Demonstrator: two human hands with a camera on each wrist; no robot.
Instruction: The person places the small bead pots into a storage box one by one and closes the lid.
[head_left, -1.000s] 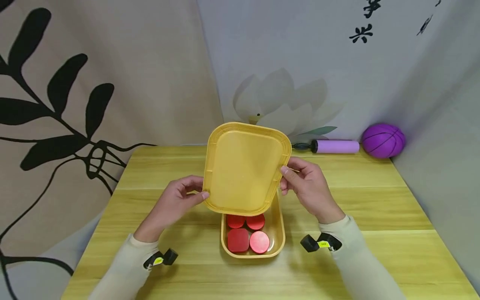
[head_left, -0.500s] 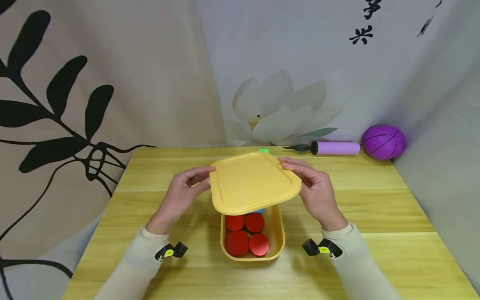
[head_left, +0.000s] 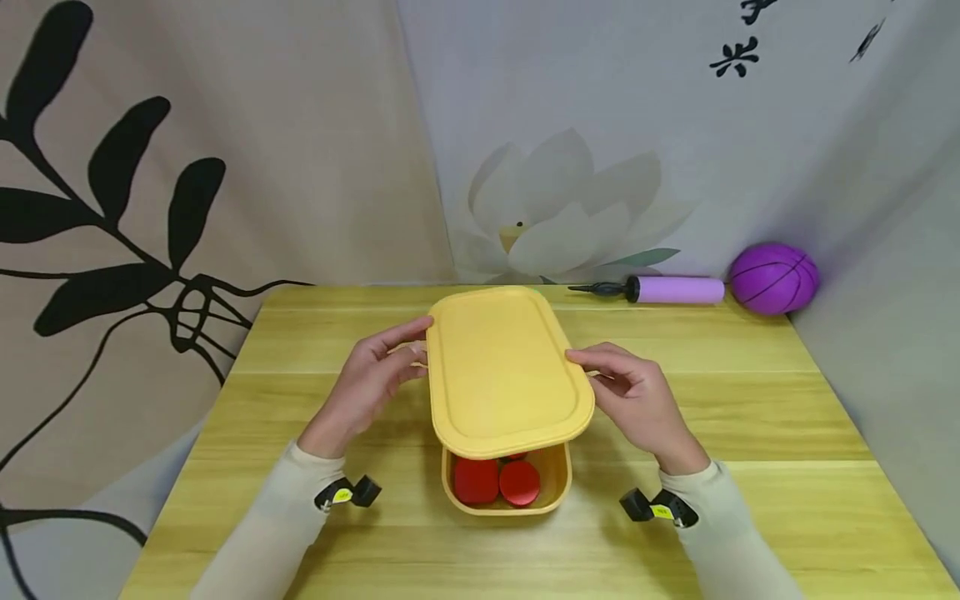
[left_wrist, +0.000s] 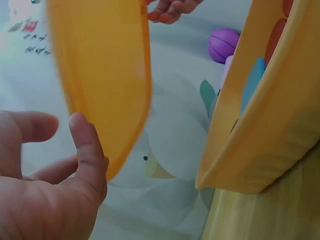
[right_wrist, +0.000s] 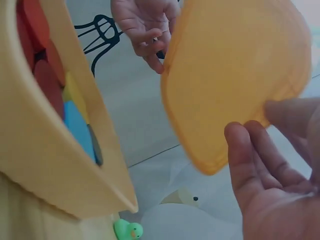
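A yellow lid is held tilted above a yellow box, covering most of its opening in the head view. My right hand pinches the lid's right edge, thumb and fingers on opposite faces. At the lid's left edge is my left hand, its fingers spread and the fingertips right at the rim. In the left wrist view the left thumb stands apart from the lid. Red pieces lie inside the box; a blue piece and a yellow piece show in the right wrist view.
The box stands on a wooden table. At the back right lie a purple hand pump and a purple ball. A green toy duck sits beyond the box. Printed curtains hang behind.
The lid has turned from its inner face showing to its outer face showing and come down nearer the box. The left hand's grip has loosened.
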